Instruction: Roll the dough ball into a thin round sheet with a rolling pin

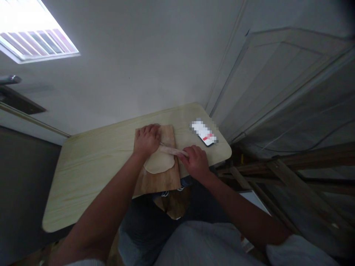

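Note:
A thin, flat sheet of dough (pixel 159 163) lies on a wooden cutting board (pixel 156 182). Across the dough's upper part runs a slim wooden rolling pin (pixel 171 150). My right hand (pixel 196 161) is closed around the pin's right end, just past the board's right edge. Over the other end, my left hand (pixel 147 140) rests with its fingers bent; it covers that end of the pin and the board's upper left part. Behind my left hand, part of a thin metal ring (pixel 156 124) shows at the board's far edge.
The board sits on a narrow, pale wood-grain table (pixel 91 170) against a white door with a handle (pixel 11 79). A phone (pixel 203 132), partly blurred out, lies right of the board. Wooden beams (pixel 299 181) stand at the right. My legs are below the near edge.

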`<state>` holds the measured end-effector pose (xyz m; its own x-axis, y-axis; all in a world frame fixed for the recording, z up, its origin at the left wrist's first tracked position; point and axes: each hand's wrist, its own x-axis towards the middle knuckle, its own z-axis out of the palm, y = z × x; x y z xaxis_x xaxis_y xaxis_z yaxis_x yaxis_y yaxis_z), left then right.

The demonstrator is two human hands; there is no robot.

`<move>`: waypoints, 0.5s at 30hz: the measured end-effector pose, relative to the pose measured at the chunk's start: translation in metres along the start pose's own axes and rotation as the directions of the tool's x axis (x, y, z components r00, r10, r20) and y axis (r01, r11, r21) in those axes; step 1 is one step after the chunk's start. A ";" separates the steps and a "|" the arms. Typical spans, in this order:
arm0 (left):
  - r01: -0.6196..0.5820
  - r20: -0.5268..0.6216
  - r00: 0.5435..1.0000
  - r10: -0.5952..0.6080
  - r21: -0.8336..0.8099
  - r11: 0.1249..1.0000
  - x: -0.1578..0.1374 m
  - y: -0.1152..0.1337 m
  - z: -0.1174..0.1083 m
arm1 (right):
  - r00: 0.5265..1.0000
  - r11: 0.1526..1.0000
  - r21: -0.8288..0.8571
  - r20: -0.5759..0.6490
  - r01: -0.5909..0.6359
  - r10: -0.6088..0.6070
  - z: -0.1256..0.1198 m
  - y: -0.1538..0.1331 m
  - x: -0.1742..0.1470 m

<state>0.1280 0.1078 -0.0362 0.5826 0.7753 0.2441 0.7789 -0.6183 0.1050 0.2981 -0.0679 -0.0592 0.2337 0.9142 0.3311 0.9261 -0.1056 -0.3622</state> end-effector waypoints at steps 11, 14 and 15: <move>0.074 0.074 0.995 -0.074 0.004 0.997 0.033 0.015 -0.009 | 0.996 0.997 -0.018 0.033 -0.077 0.078 0.008 0.016 0.026; 0.088 0.087 0.992 -0.087 -0.001 0.996 0.043 0.015 -0.004 | 0.990 0.992 -0.015 0.067 -0.126 0.127 0.007 0.017 0.033; 0.096 0.089 0.991 -0.095 -0.003 0.995 0.046 0.015 -0.002 | 0.986 0.990 -0.020 0.081 -0.142 0.143 0.006 0.016 0.035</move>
<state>0.1664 0.1338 -0.0213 0.5239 0.8392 0.1462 0.8306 -0.5413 0.1310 0.3195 -0.0353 -0.0587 0.3389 0.9183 0.2046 0.8895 -0.2419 -0.3876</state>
